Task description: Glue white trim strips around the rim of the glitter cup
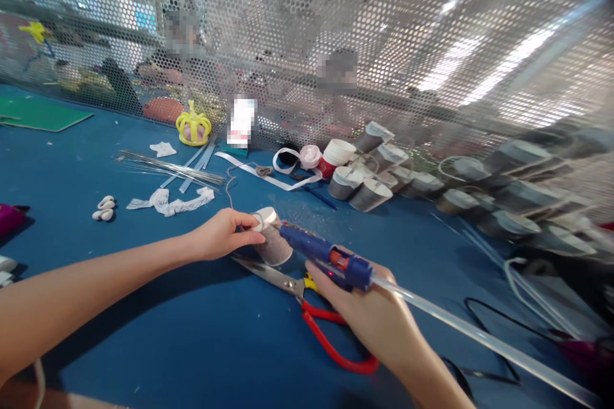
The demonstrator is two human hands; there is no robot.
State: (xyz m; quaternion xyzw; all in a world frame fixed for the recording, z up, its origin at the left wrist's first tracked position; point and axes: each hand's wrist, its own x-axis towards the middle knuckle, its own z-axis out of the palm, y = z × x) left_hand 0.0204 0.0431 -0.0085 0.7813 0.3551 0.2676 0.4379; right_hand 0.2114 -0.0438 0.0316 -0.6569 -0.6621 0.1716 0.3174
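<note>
The left hand (233, 234) pinches the white end of a small tapered grey cup (277, 246), apparently cord-wrapped, held just beyond the blades of steel scissors with red handles (290, 284). The cup tilts, its long axis slanting from the pinched end down toward the scissors. Over the scissors' handles, the right hand (367, 310) grips a blue plastic glue gun (309, 244), nozzle aimed left at the cup's white end; contact cannot be told. The left hand is nearer the cup.
</note>
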